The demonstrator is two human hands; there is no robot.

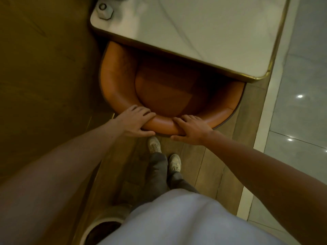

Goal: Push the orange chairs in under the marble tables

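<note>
- A pale shirt front [185,218] fills the bottom edge, cut off by the frame; below it dark trouser legs [157,172] end in two light shoes [174,162] on the wooden floor [203,165].
- At the lower left a pale curved object [104,221] is partly hidden by the shirt and arm; what it is cannot be made out.
- The left hand [136,123] grips the padded back rim of the orange chair [113,85], fingers curled over the top, thumb underneath.
- The right hand [192,130] clasps the same rim just beside it, fingers over the top and thumb below.
- The chair's front is hidden beneath the near edge of the marble table [203,36]; only the seat's rear and curved back show.
- At the table's far left corner stands a small grey object [104,11], blurred and unclear.
- Right of the table, glossy tiles [300,85] reflect small lights.
</note>
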